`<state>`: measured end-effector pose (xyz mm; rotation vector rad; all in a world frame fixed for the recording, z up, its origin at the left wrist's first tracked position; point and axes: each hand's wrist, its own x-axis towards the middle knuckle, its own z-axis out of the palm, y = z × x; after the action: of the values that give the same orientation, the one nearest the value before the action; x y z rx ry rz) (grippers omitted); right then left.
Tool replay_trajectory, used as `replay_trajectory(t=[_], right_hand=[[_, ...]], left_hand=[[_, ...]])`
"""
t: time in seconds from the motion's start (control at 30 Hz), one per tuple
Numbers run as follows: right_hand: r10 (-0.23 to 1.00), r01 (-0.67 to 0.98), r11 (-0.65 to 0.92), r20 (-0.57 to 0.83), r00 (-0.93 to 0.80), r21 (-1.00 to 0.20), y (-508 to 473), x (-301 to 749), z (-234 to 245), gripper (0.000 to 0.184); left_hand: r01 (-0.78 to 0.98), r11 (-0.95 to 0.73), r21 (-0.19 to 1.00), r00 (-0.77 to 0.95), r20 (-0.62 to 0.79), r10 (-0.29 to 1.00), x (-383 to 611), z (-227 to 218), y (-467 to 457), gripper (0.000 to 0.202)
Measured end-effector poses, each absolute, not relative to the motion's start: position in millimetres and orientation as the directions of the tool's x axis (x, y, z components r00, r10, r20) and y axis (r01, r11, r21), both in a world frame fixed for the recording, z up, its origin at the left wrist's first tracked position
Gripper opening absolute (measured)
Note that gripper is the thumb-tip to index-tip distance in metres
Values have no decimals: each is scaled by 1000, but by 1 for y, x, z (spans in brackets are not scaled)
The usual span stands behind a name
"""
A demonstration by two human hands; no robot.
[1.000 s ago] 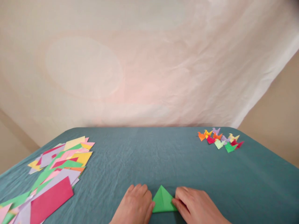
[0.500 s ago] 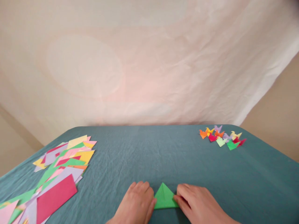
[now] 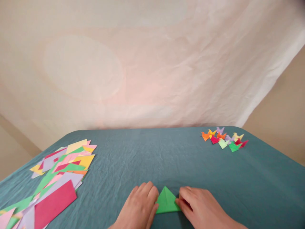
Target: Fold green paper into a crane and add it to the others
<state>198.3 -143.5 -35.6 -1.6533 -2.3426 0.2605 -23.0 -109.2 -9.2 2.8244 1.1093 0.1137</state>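
A green paper folded into a triangle [image 3: 166, 201] lies flat on the teal tablecloth [image 3: 166, 159] near the front edge. My left hand [image 3: 139, 208] rests palm down against its left corner, fingers together and stretched flat. My right hand [image 3: 202, 208] presses on the right corner with its fingertips, the fingers also lying flat. Both hands touch the paper from the sides; its peak points away from me.
A loose heap of coloured paper sheets [image 3: 54, 178], with a large red one in front, covers the table's left side. Several small folded paper figures [image 3: 224, 139] lie in a cluster at the far right corner. A pale cloth backdrop [image 3: 143, 63] hangs behind the table.
The hands and the green triangle have hardly shifted; only the view has wobbled slightly, with the left fingers reaching a bit farther forward.
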Motion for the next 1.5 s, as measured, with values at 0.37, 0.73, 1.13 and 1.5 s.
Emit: replay_trajectory(t=[0.37,0.73,1.13,1.5], right_hand=[[951,899,310,102,-293,-310,-143,199,-32,18],[950,901,311,93,-297,-302,-144,199,-34,16],[904,852,418,232,-358,-315,-146,197,-27,12],[586,638,769,433,-685,-32,-146,185,-25,16]], left_hand=[[466,-880,88,877,81,473,-26,-17,-107,52],[419,-908,-1,906,77,417,-28,-18,-105,64],[441,-897,14,897,32,441,-25,-15,-107,63],[446,-892,74,895,-35,444,-24,0,-108,44]])
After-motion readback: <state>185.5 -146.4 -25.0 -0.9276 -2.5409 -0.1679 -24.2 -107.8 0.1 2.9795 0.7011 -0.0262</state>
